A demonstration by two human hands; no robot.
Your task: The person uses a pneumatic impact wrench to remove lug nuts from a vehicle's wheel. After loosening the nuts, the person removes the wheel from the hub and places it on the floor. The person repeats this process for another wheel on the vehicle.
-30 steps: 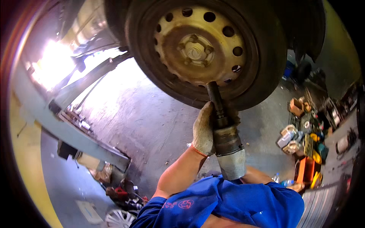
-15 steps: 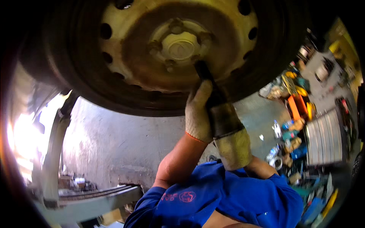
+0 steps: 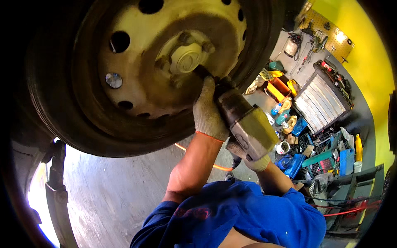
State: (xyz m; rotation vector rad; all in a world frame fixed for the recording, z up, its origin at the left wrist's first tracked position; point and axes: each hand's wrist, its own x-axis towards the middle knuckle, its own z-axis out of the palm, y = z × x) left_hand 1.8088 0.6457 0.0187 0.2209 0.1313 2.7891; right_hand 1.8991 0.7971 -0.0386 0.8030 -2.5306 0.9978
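Observation:
Overhead is a wheel with a dark tyre [image 3: 53,89] and a worn steel rim [image 3: 136,78]. Several wheel nuts surround its round hub cap [image 3: 186,58]. An impact wrench [image 3: 250,128] slants up to the wheel, its dark socket [image 3: 202,72] at the cap's lower right, where it hides whatever it sits on. My left hand [image 3: 209,111], in a knitted glove with an orange cuff, closes around the wrench's front end, thumb toward the socket. Behind and below the tool body, my gloved right hand [image 3: 258,164] grips it at the handle, which is mostly hidden.
An orange hose [image 3: 223,168] hangs below the wrench. To the right stand a metal tool cabinet [image 3: 320,99], an orange bin [image 3: 278,89], a green crate [image 3: 316,167], bottles and loose clutter. A grey post [image 3: 58,194] rises at left, and a yellow wall [image 3: 372,62] bounds the far right.
The view has turned, shifting the wheel leftward and bringing in more of the yellow wall. Both hands still hold the wrench up at the wheel, its socket still beside the hub cap.

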